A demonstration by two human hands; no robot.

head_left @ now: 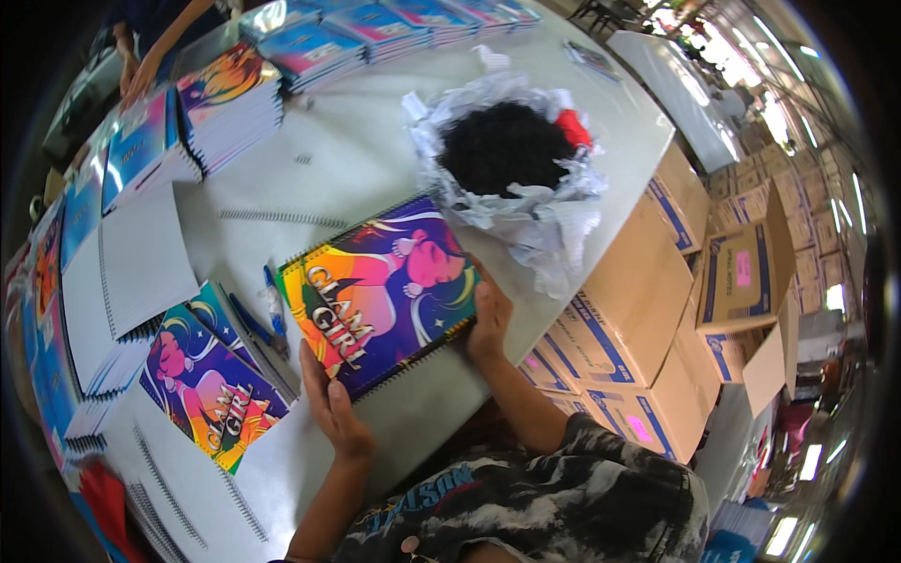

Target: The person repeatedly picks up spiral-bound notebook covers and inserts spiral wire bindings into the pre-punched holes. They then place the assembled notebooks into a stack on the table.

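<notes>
Between my two hands is a small stack of spiral notebooks point(399, 281) with a bright purple, pink and yellow illustrated cover. My left hand point(336, 413) grips its lower-left corner, and my right hand point(490, 317) holds the right edge, the fingers partly hidden. Black coils run along the long edges that show. To the left on the table lies a loose printed cover point(211, 385) in the same design. Beside it are a dark-handled tool point(251, 324) and a blue pen point(272, 291). A loose spiral coil point(282, 218) rests beyond the notebooks.
Crumpled white wrapping point(554, 220) surrounds a heap of black material point(507, 148) and a red piece. Notebook stacks point(225, 108) line the table's far and left sides. More coils point(169, 483) lie near left. Cardboard boxes point(629, 319) stand right. Another person's hand point(141, 80) is far left.
</notes>
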